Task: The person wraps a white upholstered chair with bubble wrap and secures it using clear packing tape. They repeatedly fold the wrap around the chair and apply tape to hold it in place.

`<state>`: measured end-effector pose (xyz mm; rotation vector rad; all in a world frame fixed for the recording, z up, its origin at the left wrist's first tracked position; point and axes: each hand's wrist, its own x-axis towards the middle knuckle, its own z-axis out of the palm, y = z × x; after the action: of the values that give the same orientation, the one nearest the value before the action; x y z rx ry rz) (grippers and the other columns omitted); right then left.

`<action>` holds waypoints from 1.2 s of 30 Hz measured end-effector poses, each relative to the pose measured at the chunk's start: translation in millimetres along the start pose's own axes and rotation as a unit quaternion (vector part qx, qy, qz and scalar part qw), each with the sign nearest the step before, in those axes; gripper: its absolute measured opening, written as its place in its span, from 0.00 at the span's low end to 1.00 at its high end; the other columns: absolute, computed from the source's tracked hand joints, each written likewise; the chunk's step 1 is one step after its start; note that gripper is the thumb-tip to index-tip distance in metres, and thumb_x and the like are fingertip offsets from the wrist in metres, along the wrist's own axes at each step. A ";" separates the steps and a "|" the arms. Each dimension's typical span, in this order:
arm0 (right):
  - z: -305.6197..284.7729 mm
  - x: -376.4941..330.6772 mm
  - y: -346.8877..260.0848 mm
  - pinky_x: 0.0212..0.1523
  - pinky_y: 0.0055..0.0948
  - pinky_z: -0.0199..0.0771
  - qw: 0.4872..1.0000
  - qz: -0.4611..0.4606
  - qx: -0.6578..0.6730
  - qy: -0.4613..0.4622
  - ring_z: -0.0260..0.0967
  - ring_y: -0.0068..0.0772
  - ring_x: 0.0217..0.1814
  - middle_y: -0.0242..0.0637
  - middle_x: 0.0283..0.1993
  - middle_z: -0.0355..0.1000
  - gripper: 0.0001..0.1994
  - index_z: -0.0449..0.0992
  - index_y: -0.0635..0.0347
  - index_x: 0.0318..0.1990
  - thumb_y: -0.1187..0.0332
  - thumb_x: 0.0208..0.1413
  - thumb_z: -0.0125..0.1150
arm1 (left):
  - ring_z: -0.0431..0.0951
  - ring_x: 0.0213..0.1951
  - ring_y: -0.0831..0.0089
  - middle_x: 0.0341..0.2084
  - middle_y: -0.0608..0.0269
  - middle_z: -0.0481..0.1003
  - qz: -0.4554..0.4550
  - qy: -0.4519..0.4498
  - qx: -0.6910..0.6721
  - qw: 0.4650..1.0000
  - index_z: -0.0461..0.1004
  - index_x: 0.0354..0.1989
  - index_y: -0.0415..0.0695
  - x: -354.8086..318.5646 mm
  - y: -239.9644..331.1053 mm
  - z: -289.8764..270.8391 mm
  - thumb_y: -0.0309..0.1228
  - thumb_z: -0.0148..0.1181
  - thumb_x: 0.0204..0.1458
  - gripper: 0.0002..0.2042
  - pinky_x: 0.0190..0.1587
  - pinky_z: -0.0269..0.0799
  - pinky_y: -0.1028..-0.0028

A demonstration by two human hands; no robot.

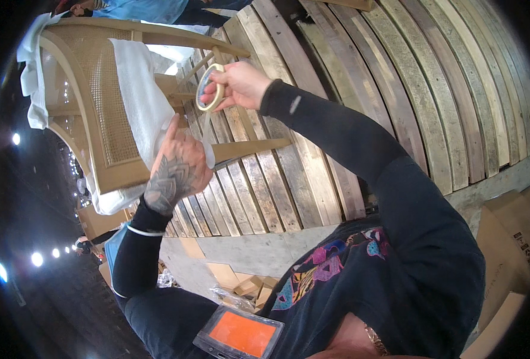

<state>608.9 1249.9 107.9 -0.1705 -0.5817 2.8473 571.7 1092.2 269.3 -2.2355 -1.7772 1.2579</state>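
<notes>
My right hand [241, 84] pinches the tape roll [210, 88] while my left hand [178, 167] presses the white foam wrap [139, 96] against the cane-backed chair [106, 113]; I'd keep the strip taut.

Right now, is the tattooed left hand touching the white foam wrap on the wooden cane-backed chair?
Touching. The head view shows the left hand pressed flat against the white foam wrap on the wooden chair, its index finger on the sheet, no gap visible.

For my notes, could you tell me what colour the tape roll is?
The tape roll in the right hand is pale yellowish-tan, seen best in the head view.
</notes>
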 end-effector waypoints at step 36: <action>20.6 135.4 179.1 0.38 0.32 0.77 0.921 0.150 -0.265 -0.243 0.75 0.30 0.34 0.36 0.35 0.78 0.14 0.79 0.63 0.42 0.60 0.60 0.60 | 0.71 0.53 0.58 0.41 0.55 0.74 -0.338 0.294 -0.304 0.841 0.74 0.37 0.41 -112.1 106.8 51.3 0.33 0.68 0.47 0.13 0.61 0.62 0.49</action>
<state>438.8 1115.4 46.1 0.4113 -1.5478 2.9409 624.8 939.5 247.5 -1.5765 -2.4918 -0.1450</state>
